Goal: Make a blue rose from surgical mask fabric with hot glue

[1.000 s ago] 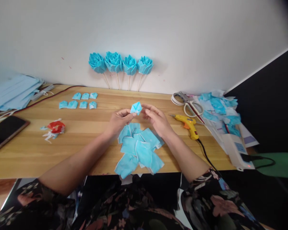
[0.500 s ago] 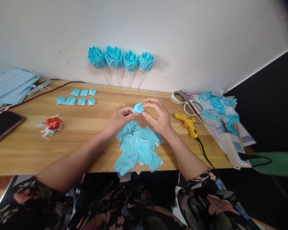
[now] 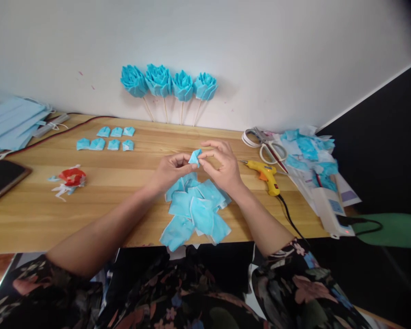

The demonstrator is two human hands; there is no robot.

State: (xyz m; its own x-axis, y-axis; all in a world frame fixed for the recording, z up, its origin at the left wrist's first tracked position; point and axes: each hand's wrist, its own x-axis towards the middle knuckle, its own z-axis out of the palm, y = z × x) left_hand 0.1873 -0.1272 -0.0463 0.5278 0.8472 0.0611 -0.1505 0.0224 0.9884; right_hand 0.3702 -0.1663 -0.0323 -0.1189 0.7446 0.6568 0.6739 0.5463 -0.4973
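A small folded blue fabric piece [image 3: 195,156] is pinched between my two hands above the middle of the table. My left hand [image 3: 171,170] grips its left side between thumb and fingers. On its right side, my right hand [image 3: 222,165] pinches the edge with thumb and index finger, the other fingers raised. Just below both hands lies a loose pile of blue fabric squares [image 3: 192,205]. Several folded blue pieces [image 3: 97,144] sit in two rows at the left back.
Blue flowers on sticks [image 3: 158,81] lean against the wall. A yellow glue gun [image 3: 267,174], scissors [image 3: 272,151], tape roll [image 3: 250,137], scraps [image 3: 308,151] and power strip [image 3: 330,212] are right; red bundle [image 3: 72,177], phone [image 3: 5,179] and masks [image 3: 15,121] left.
The blue piece in my hands has been folded narrower, and my right fingers have closed in on it. The whole view has shifted slightly.
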